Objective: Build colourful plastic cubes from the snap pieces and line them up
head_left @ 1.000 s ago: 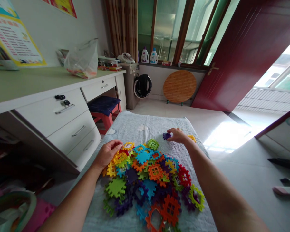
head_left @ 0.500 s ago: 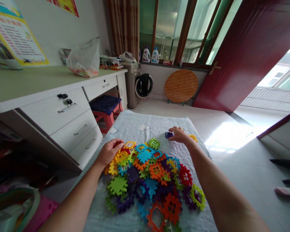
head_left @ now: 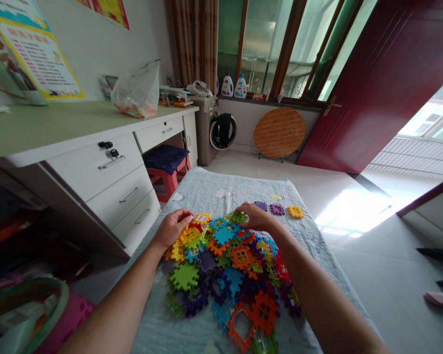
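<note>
A heap of colourful toothed plastic tiles lies on a pale blue cloth. At the heap's left edge, my left hand has its fingers closed beside a yellow tile; whether they grip anything is hidden. My right hand pinches a green tile at the top of the heap. Beyond that hand, a dark purple tile, a purple tile and a yellow tile form a row on the cloth.
To the left stands a white desk with a plastic bag on it. A red stool is by the desk. Further back are a washing machine, a round wooden board and a red door.
My right hand has moved left from the dark purple tile to the green tile on the heap. The dark purple tile now lies released in the row. The view has shifted slightly.
</note>
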`<move>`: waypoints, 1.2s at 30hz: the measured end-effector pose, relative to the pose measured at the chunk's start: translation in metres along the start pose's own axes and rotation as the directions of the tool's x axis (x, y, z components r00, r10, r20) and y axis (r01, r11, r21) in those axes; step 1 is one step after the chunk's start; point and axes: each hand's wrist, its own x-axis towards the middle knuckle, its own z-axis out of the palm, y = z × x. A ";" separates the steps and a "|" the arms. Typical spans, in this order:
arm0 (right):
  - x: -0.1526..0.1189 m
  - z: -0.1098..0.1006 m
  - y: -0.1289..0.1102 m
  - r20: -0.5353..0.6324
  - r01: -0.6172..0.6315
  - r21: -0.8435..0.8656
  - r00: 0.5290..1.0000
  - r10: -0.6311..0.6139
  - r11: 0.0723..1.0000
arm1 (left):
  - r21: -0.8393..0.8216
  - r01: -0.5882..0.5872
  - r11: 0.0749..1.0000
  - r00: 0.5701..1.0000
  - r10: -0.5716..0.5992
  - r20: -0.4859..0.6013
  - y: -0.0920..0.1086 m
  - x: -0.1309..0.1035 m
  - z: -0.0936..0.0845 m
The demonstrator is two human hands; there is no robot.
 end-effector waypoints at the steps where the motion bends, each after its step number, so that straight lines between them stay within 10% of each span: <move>1: -0.001 0.000 -0.001 -0.022 -0.009 0.015 1.000 0.010 1.000 | -0.001 0.000 1.000 1.000 0.000 0.000 0.001 0.000 0.000; 10: -0.019 -0.006 0.013 -0.031 -0.291 0.384 0.945 0.327 0.876 | 0.041 -0.033 0.999 0.999 0.032 0.009 0.001 -0.001 -0.001; 21: -0.031 -0.010 0.016 -0.143 -0.423 -0.166 0.904 0.402 0.891 | -0.012 -0.009 1.000 1.000 0.009 0.011 -0.001 0.001 0.000; 27: -0.006 -0.003 0.005 -0.049 -0.155 -0.124 0.987 0.150 0.980 | -0.007 -0.002 1.000 1.000 0.002 0.004 0.003 -0.001 0.001; 36: 0.017 0.013 -0.011 -0.076 -0.285 -0.177 0.958 0.276 0.942 | 0.047 -0.024 0.999 1.000 0.024 -0.001 0.007 -0.002 0.000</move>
